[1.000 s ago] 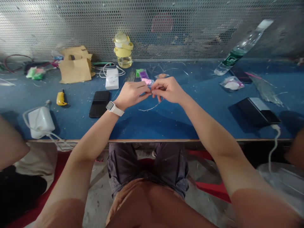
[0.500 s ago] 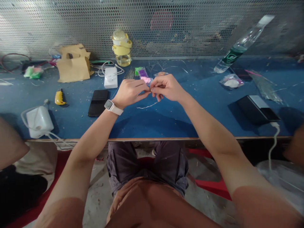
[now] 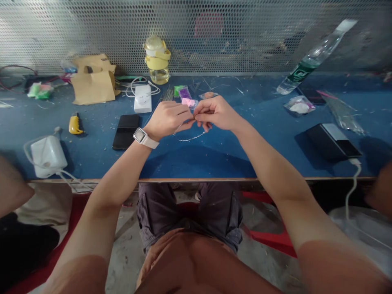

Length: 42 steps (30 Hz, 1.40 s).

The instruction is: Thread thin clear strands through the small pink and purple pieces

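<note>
Head view: blue-topped table [image 3: 196, 163], listed from its front edge. White plastic power block with white cable [image 3: 49, 157], by the front edge, left part. Black box-shaped device with pale top panel [image 3: 332, 141], near the front edge, right part, white cable attached. Fine silvery twisted wire [image 3: 192, 139], curved, midway along the table. Left hand [image 3: 170, 118], square watch on pale strap [image 3: 143, 138] at its wrist: thumb and fingertips pinched together on the wire, grip point hidden. Right hand [image 3: 218, 114]: thumb and forefinger likewise pinched, tips meeting the left's; twisted length running out by its lower fingers. Flat black phone [image 3: 126, 131], left of the left hand. Small yellow-handled cutter [image 3: 75, 124], farther left. White rectangular charger [image 3: 142, 99], beyond the phone. Green, purple and pink packets [image 3: 184, 93], just beyond the hands. Clear bottle with green label [image 3: 301, 71], toward the far edge, right part. Yellow-topped clear bottle [image 3: 158, 61], at the far edge. Perforated grey metal panel [image 3: 190, 41], behind that edge
</note>
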Available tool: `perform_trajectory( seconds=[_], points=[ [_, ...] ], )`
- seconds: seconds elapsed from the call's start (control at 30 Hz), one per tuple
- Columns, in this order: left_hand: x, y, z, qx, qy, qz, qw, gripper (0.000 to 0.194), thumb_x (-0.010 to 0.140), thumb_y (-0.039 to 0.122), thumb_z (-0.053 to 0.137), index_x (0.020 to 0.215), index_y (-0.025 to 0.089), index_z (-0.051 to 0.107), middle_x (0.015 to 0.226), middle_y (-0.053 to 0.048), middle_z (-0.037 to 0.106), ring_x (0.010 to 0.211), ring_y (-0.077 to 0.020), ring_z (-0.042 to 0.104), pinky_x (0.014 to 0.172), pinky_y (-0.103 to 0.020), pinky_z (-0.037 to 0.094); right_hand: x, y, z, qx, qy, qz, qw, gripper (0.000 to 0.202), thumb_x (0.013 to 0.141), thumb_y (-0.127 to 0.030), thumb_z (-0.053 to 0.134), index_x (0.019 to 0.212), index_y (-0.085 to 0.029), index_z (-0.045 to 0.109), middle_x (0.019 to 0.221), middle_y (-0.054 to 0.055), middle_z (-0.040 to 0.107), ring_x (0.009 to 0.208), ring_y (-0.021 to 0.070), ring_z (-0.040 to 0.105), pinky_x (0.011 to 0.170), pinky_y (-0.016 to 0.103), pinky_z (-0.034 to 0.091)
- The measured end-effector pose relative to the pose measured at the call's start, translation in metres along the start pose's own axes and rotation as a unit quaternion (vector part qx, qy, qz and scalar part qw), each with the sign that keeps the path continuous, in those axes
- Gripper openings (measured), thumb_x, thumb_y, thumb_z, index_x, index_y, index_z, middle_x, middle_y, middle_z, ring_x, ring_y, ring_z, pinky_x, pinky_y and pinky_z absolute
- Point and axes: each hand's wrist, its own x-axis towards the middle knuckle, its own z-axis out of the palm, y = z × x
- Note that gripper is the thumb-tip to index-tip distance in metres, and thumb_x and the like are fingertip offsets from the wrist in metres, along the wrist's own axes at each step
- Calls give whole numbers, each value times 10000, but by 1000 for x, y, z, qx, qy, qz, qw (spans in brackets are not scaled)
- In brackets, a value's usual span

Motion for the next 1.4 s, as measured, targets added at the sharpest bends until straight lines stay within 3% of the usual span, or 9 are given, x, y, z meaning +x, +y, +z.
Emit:
perform_trajectory(
  seconds=[0.23, 0.5, 0.77, 1.0, 1.2, 1.4],
  points=[
    [0, 0, 2, -43, 17, -17, 999, 342, 1068, 551, 773, 857, 282, 757, 896, -52, 794, 852, -255, 775, 898, -489, 627, -1, -1, 2, -13, -4, -7, 1000, 390, 975, -584, 918, 1006, -229, 760, 778, 15, 754, 551, 150, 693, 478, 307, 535],
    [1, 4, -1, -26, 33, -25, 999, 271, 1102, 472, 725, 927, 279, 799, 869, -51, 800, 815, -235, 772, 808, -420, 621, 0, -1, 1, -8, 10, -19, 1000, 438, 984, -610, 917, 1042, -221, 723, 801, 26, 761, 578, 155, 699, 508, 312, 563],
    [0, 1, 5, -27, 82, 26, 996, 237, 1131, 430, 721, 988, 258, 801, 908, -54, 801, 781, -195, 748, 699, -346, 555, 0, -2, 1, 24, 19, -5, 1000, 456, 962, -548, 965, 1086, -233, 659, 761, 9, 772, 543, 135, 687, 462, 244, 542],
    [0, 2, 7, 2, 93, 35, 995, 196, 1087, 384, 743, 934, 263, 762, 846, -29, 775, 759, -208, 742, 760, -379, 569, 3, 1, 4, 29, 12, 10, 999, 438, 941, -559, 968, 1026, -231, 692, 760, 21, 758, 539, 145, 681, 440, 257, 519],
    [0, 3, 8, -11, 83, -16, 996, 225, 1020, 429, 828, 892, 260, 752, 846, -28, 780, 815, -222, 765, 806, -385, 580, 3, 6, 3, -15, 16, -15, 1000, 406, 969, -596, 933, 1011, -245, 733, 787, 16, 735, 589, 166, 690, 499, 307, 571],
    [1, 4, 9, -53, 75, -67, 994, 152, 945, 340, 884, 863, 257, 786, 824, -33, 790, 761, -198, 731, 755, -359, 572, 1, 13, 2, -55, 25, -47, 997, 368, 1020, -611, 878, 1050, -262, 766, 811, 20, 726, 686, 209, 724, 648, 407, 672]
  ],
)
